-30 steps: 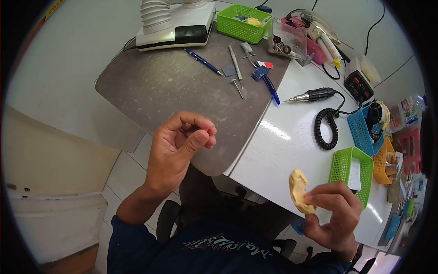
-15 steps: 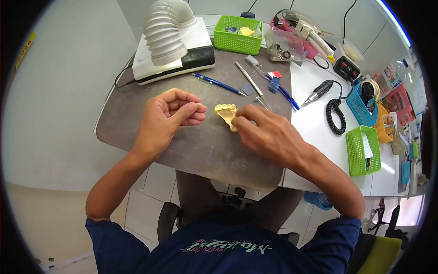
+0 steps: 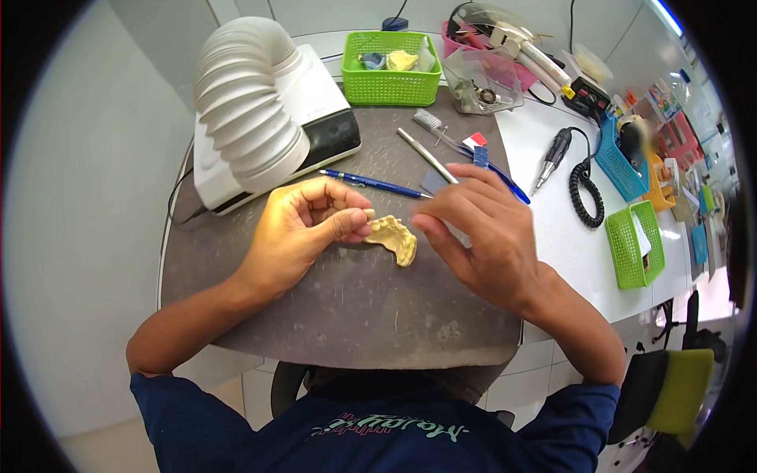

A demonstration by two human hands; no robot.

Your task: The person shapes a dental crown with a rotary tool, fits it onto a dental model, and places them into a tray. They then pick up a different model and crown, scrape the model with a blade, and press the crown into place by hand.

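My left hand (image 3: 303, 225) is closed, pinching a small tooth-coloured piece (image 3: 369, 213) between thumb and fingertips. Right at those fingertips is a yellow dental cast (image 3: 398, 243), its left end partly hidden by the thumb; I cannot tell whether the fingers grip it too. My right hand (image 3: 489, 229) is off the cast, just to its right, with thumb and index finger apart and nothing between them. Its upper fingers overlap the lower end of a silver pen-shaped tool (image 3: 422, 150). A blue mechanical pencil (image 3: 378, 184) lies beyond the cast.
A white machine with a ribbed hose (image 3: 244, 102) stands at the back left. Behind the worktop are a green basket (image 3: 390, 87) and a clear plastic box (image 3: 477, 79). A toothbrush (image 3: 430, 121) lies beside the tool. On the right are a handpiece (image 3: 552, 158) and a green basket (image 3: 621, 252).
My right hand has let go of the dental cast and moved to its right, towards the silver tool. The cast has turned and is now against my left fingertips. The camera view has shifted.
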